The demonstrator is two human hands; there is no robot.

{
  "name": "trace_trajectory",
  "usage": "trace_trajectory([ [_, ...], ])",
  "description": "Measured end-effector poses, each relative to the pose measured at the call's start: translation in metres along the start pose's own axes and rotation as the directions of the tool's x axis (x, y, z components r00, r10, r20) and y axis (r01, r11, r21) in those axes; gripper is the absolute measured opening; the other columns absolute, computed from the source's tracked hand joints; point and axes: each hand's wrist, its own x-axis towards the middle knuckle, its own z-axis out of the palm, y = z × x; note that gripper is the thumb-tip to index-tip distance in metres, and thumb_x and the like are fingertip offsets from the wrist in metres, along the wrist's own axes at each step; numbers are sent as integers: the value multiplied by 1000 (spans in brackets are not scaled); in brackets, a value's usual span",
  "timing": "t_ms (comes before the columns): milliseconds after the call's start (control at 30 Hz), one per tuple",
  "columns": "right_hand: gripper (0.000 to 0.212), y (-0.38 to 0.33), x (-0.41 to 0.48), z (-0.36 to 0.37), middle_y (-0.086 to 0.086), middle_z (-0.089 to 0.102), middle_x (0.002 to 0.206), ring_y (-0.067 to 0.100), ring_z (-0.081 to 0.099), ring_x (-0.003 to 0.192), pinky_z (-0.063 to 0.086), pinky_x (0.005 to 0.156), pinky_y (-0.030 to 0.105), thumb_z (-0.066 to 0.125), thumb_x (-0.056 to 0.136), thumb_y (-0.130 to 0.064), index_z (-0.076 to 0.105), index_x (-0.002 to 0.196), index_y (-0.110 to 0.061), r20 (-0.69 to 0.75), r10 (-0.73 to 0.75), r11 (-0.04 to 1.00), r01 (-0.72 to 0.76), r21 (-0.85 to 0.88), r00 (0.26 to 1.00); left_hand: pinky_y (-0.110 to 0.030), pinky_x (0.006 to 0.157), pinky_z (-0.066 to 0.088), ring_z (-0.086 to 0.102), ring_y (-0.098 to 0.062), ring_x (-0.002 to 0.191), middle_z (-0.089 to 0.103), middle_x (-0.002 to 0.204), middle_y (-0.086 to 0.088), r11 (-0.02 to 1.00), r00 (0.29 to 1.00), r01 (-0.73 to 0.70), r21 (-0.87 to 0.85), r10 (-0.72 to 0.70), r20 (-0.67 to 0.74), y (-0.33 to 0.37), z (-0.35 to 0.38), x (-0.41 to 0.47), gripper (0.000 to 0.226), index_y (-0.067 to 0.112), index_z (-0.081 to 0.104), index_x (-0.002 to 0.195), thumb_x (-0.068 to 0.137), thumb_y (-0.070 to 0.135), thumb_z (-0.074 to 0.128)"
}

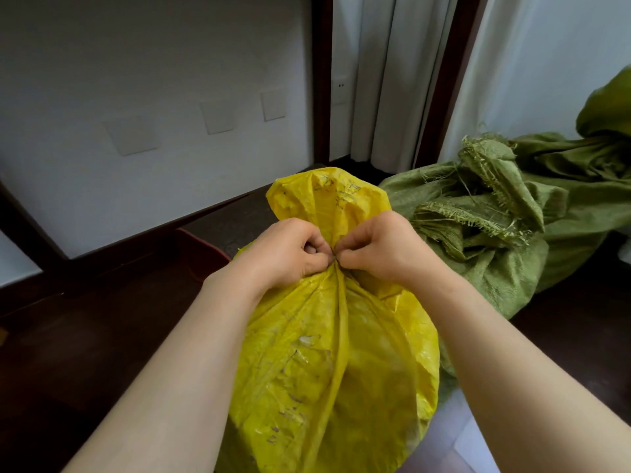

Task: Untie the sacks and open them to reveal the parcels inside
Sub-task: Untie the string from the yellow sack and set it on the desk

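A full yellow woven sack (327,370) stands upright in front of me, its neck bunched tight and its loose top flaring above the gather. My left hand (290,250) and my right hand (379,247) meet at that neck, fingertips pinched together on the tie at the centre. The tie itself is hidden under my fingers. No parcels show; the sack's mouth is closed.
A green woven sack (485,216) with a frayed, loose mouth lies just to the right, touching the yellow one. More green sacking (601,107) sits behind it. A white wall panel (136,131) and curtains (392,80) stand behind, over a dark wooden floor (85,336).
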Motion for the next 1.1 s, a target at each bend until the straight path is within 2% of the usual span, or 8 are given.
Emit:
trace_trajectory([
  [200,14,-7,1,7,-2,70,80,18,63,79,54,71,33,73,66,-21,75,79,-24,-56,-96,954,76,-290,994,-27,67,43,46,-4,58,53,66,10,1000,1000,-1,-14,1,-5,-2,0,1,24,32,58,64,81,19,69],
  [300,7,5,1,15,-3,65,65,13,58,63,51,66,29,75,67,-16,74,74,-18,-88,31,1000,-31,5,996,-25,66,42,45,-3,59,52,65,10,1000,1000,12,-24,-12,-4,-3,-1,-1,21,31,60,66,81,20,68],
  [400,8,11,-3,15,2,63,56,13,56,52,52,56,25,73,72,-2,72,72,-9,13,220,876,-203,439,976,-25,67,43,48,-5,62,53,65,11,999,1000,5,-35,-5,-7,-1,-1,-1,16,30,64,69,81,22,69],
  [633,13,6,3,3,3,69,70,10,60,63,53,68,27,74,69,-5,77,80,-12,-44,100,973,-89,211,994,-22,77,44,56,-8,81,59,74,13,999,1000,5,49,-4,-28,9,-6,1,9,22,76,89,82,25,70],
  [767,11,5,8,6,2,68,69,14,61,68,53,69,31,74,67,-10,77,76,-16,-82,57,995,-50,86,995,-27,78,46,57,-12,83,60,78,11,996,999,31,79,-28,-43,9,-3,4,6,31,68,79,84,29,67],
  [900,12,13,6,15,7,63,60,14,58,52,53,57,27,72,71,-1,69,66,-11,33,279,806,-253,535,960,-24,68,40,51,-8,73,54,70,16,998,999,28,61,-25,-47,7,0,6,10,33,62,76,85,29,66],
  [967,12,15,7,14,7,63,59,11,58,47,53,52,22,71,73,2,68,68,-8,75,291,738,-273,617,954,-23,65,38,49,-4,69,57,72,14,999,998,25,33,-23,-50,7,0,7,10,31,64,76,85,28,66],
  [1100,10,8,10,6,4,67,61,14,62,54,55,60,28,73,69,-5,72,68,-15,-75,168,940,-137,313,983,-25,73,45,52,-6,69,59,71,9,997,997,65,-48,-67,-43,7,-2,7,5,25,70,78,83,26,67],
])
